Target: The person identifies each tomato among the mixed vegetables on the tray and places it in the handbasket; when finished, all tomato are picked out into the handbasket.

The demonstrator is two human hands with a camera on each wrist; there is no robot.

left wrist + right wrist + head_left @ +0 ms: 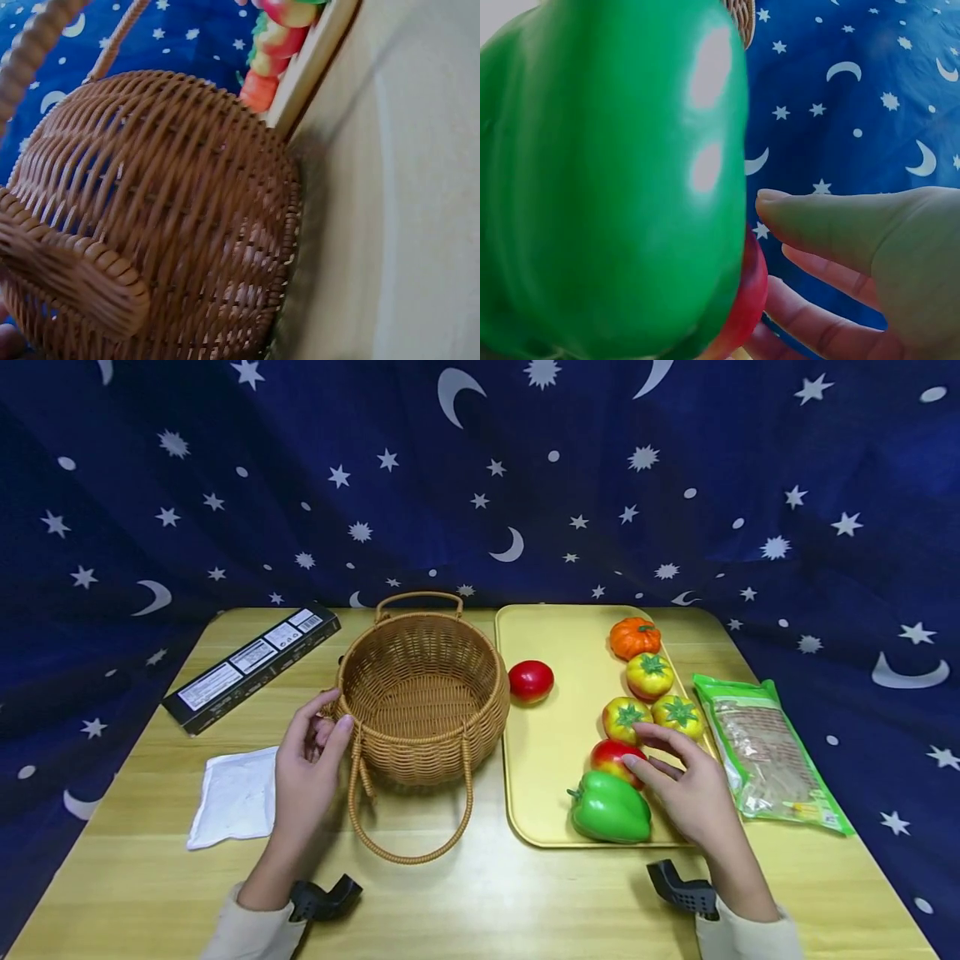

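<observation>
A round wicker basket (423,764) stands left of the middle, its inside bare. My left hand (307,768) holds the basket's left rim with curled fingers; the left wrist view shows mostly woven wall (187,202), with fingertips at the lower left edge. Over the yellow tray (562,777), my right hand (693,785) reaches to a red-and-yellow fruit (611,758), thumb and fingers spread at its right side. Right beside that fruit lies a green bell pepper (611,808), which fills much of the right wrist view and partly hides the fruit (746,307).
Farther back on the tray are an orange pumpkin (635,637), several yellow-red tomatoes (649,675) and a red oval fruit (531,682) near the basket. A green-edged packet (772,752) lies at right. A black box (251,667) and white pouch (234,797) lie at left.
</observation>
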